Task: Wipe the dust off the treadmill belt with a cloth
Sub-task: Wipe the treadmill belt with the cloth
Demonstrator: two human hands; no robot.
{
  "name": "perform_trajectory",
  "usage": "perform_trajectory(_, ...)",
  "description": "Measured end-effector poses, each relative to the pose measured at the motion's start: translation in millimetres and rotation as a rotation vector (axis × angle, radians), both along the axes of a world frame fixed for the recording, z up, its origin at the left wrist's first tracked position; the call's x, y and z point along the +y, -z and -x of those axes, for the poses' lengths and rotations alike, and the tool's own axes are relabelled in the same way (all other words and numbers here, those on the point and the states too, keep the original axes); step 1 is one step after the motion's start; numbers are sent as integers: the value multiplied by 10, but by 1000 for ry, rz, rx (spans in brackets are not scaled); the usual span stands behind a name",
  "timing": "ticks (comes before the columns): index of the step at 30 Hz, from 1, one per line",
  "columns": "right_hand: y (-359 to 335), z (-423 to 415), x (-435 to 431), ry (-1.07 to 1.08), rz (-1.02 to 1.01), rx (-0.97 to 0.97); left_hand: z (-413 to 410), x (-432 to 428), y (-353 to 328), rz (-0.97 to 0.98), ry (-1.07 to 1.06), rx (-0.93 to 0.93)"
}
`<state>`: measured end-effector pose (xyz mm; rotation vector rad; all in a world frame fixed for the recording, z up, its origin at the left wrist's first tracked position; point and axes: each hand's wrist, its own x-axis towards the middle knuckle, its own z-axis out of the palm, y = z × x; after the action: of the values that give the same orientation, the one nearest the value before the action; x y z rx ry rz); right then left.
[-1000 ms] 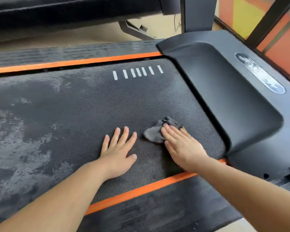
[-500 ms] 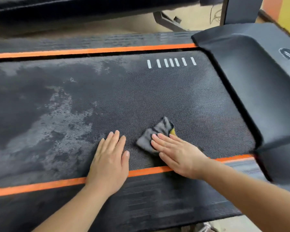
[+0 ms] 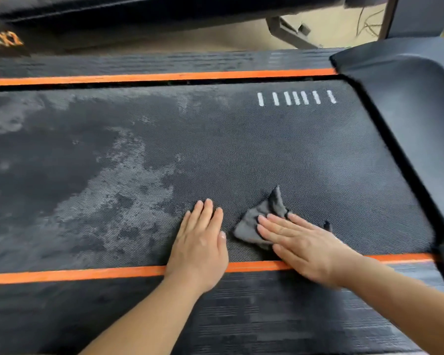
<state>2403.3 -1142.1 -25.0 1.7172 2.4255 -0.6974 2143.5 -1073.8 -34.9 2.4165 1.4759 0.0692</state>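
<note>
**Tally of Things at the Treadmill**

One treadmill belt [image 3: 215, 149] was counted, and one grey cloth [image 3: 262, 216] was found on it. Two hands were seen: one left hand [image 3: 200, 247] and one right hand [image 3: 305, 249]. Two coloured bands were recorded, a far orange stripe [image 3: 164, 76] and a near orange stripe [image 3: 75, 275]. Seven white bars [image 3: 296, 98] were tallied in a single row. Two ribbed black rails were noted, a far side rail [image 3: 139, 62] and a near side rail [image 3: 241, 316]. One black motor cover [image 3: 415, 111] was counted at the right. Beyond, one further dark machine [image 3: 139, 16] and one grey metal bracket [image 3: 287, 32] were made out.
</note>
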Motion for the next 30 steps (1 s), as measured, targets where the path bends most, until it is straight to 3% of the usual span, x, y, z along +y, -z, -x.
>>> perform_trajectory(3,37,-197,155,265,-64,-194,-13,-2,-15,-1,-4,16)
perform_trajectory(5,71,-12,197,399,-96,-214,-24,-5,-26,-5,-4,18)
perform_trajectory(10,54,442,19,-15,-2,113,2,-9,-52,-2,1,-8)
perform_trajectory(12,30,233,90,-132,19,98,13,-5,-50,1,0,-18)
perform_trajectory(14,50,-87,224,-38,-54,-8,16,-2,-51,6,-3,-22)
perform_trajectory(18,116,-180,334,395,-168,-214,18,-4,-56,11,0,-17)
perform_trajectory(23,78,513,82,31,-187,76,13,-1,-34,5,2,-8)
perform_trajectory(25,-1,348,151,-4,-206,24,14,2,-39,2,-2,-16)
perform_trajectory(27,8,33,231,179,-328,-150,8,0,-52,-3,-5,-22)
perform_trajectory(30,-49,-218,303,562,-261,-366,14,-8,-64,9,-9,-31)
